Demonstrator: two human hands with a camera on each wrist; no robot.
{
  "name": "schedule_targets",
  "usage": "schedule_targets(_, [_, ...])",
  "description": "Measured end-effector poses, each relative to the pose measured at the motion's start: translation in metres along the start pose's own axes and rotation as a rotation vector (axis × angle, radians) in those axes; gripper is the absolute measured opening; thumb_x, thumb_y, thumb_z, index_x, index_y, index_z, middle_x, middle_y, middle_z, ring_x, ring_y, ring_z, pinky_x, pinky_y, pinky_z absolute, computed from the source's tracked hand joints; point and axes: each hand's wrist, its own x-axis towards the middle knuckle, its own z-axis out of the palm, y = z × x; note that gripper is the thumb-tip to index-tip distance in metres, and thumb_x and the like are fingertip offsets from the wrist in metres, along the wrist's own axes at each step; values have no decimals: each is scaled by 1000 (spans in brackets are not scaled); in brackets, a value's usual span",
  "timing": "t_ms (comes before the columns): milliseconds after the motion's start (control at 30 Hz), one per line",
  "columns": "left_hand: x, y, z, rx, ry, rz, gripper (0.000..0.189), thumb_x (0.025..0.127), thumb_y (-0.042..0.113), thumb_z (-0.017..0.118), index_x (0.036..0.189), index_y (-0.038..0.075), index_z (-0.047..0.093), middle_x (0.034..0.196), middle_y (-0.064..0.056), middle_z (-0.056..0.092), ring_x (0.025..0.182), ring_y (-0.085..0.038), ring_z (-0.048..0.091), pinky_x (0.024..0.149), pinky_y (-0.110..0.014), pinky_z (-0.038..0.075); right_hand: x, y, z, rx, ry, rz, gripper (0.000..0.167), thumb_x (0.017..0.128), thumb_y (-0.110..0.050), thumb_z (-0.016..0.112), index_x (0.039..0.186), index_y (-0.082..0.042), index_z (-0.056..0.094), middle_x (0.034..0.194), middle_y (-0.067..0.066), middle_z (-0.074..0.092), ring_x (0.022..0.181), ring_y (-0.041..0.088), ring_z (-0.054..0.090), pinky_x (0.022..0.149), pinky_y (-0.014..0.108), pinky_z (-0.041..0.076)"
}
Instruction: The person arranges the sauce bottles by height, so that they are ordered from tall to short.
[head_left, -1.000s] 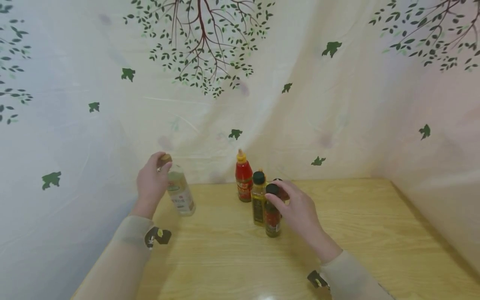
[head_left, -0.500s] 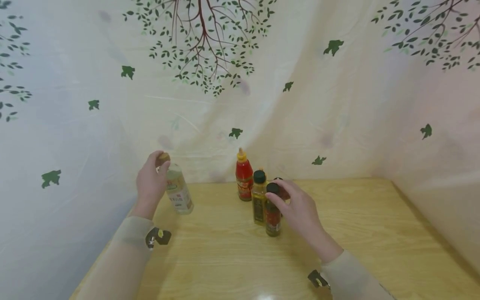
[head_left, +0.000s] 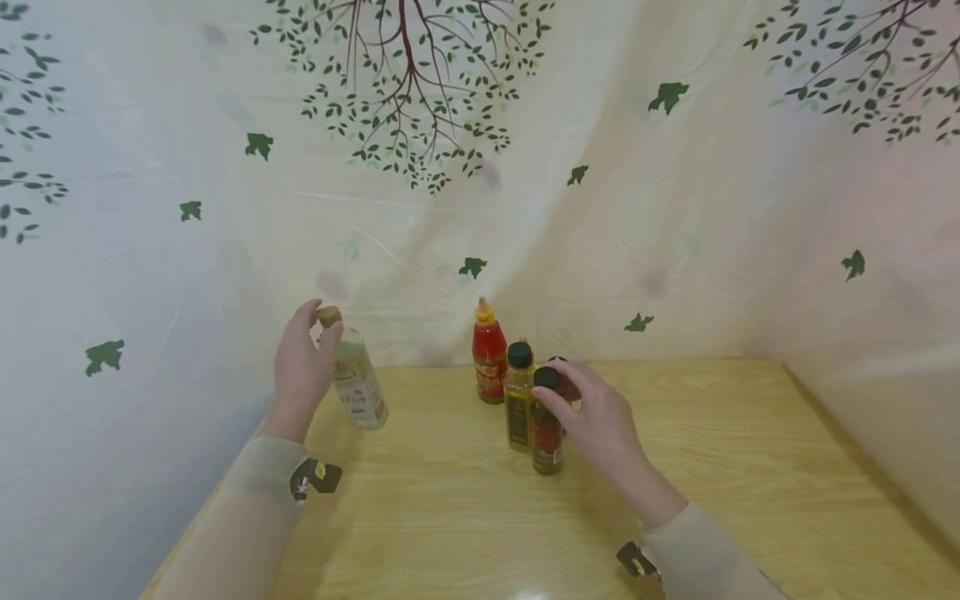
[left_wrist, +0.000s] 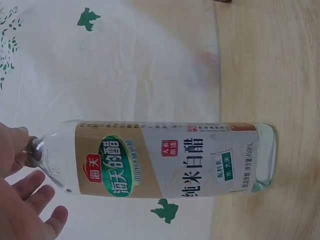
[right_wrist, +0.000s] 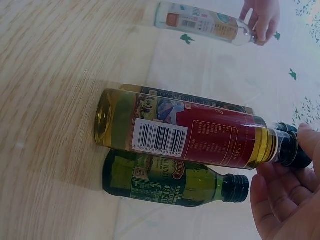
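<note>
My left hand (head_left: 303,362) has its thumb and index finger around the brown cap (head_left: 328,316) of a clear white vinegar bottle (head_left: 362,387). The bottle stands on the wooden table at the left; its label fills the left wrist view, where other fingers lie off the neck. My right hand (head_left: 600,417) pinches the black cap (head_left: 546,378) of an upright red-labelled oil bottle (right_wrist: 200,132). A green olive oil bottle (right_wrist: 170,182) stands beside it, mostly hidden behind the hand in the head view. Another oil bottle (head_left: 518,408) with a dark green cap stands just behind.
A red sauce bottle (head_left: 490,358) with a yellow nozzle stands at the back of the wooden table (head_left: 450,517). An orange tip (head_left: 525,343) shows behind the dark green cap. A leaf-printed curtain (head_left: 420,250) hangs along the table's back and sides.
The vinegar bottle has shifted slightly left with my left hand, and my index finger now lies higher by its cap. My right hand and the oil bottles have hardly moved.
</note>
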Motion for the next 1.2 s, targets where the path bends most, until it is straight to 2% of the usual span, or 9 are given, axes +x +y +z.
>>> schedule_targets(267, [1, 14, 0, 9, 122, 102, 62, 115, 33, 60, 167, 4, 41, 169, -25, 41, 157, -47, 34, 126, -67, 31, 0, 1, -1, -2, 8, -20, 41, 105, -31, 80, 139, -10, 73, 118, 4, 76, 99, 23, 74, 82, 48, 62])
schedule_targets(467, [2, 32, 5, 8, 151, 171, 59, 112, 28, 68, 162, 4, 47, 166, -22, 45, 155, -43, 37, 126, -63, 34, 1, 2, 1, 1, 5, -17, 42, 104, -31, 81, 139, -9, 73, 117, 4, 75, 98, 23, 74, 81, 47, 62])
schedule_targets(667, [0, 49, 18, 7, 189, 266, 54, 111, 22, 71, 158, 3, 52, 164, -20, 47, 153, -41, 39, 123, -62, 38, 2, 0, 1, 13, 4, -17, 43, 103, -31, 82, 138, -8, 73, 117, 5, 75, 97, 24, 74, 82, 51, 63])
schedule_targets(767, [-3, 60, 28, -9, 177, 309, 53, 111, 21, 70, 157, 1, 53, 165, -19, 45, 153, -41, 38, 123, -62, 37, 2, 1, 1, 14, 3, -19, 44, 103, -31, 82, 138, -8, 73, 117, 6, 75, 97, 24, 74, 82, 52, 63])
schedule_targets(967, [-9, 85, 52, -49, 107, 339, 53, 112, 23, 69, 158, 3, 52, 165, -17, 45, 155, -39, 38, 126, -58, 35, 2, 1, 1, 8, -4, -11, 45, 103, -32, 81, 140, -8, 72, 118, 6, 75, 98, 24, 73, 82, 50, 63])
schedule_targets(1200, [-10, 108, 85, -71, 23, 311, 52, 113, 26, 67, 159, 5, 53, 163, -18, 49, 153, -38, 43, 127, -54, 36, 2, 1, 1, 8, -5, -4, 44, 104, -32, 81, 140, -8, 72, 119, 6, 75, 98, 24, 73, 83, 50, 63])
